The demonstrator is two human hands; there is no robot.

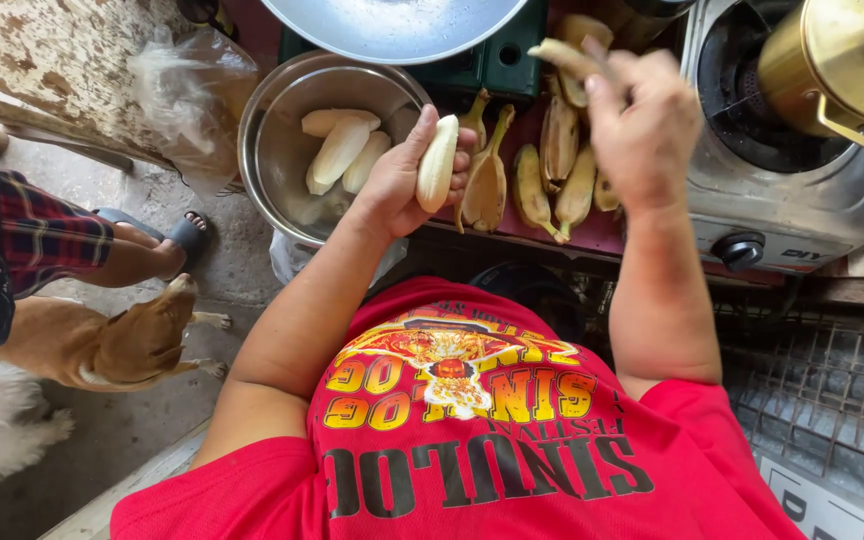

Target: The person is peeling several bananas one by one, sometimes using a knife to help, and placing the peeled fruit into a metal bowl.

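The left hand (402,180) is closed around a peeled banana (438,162), holding it upright just beside the rim of the steel bowl (262,150), where more peeled bananas (344,148) already lie. The right hand (642,125) is raised over the worktop (592,235), fingers pinched together on a strip of peel (564,55); it is blurred, so the exact grip is hard to read.

Below it, empty peels (542,180) lie heaped on the red worktop between the bowl and a gas stove (782,190) carrying a brass pot (842,60). A wide metal pan (392,25) sits on a green burner (497,65) behind the bowl.

The peeled fruit looks pale, light and soft, probably a little slick; it would likely bruise or snap under a tight squeeze, so a loose wrap around its middle, as the left hand has it, suits it best.

A tan dog (122,345) stands on the floor at the left, beside another person's sandalled foot (177,240).
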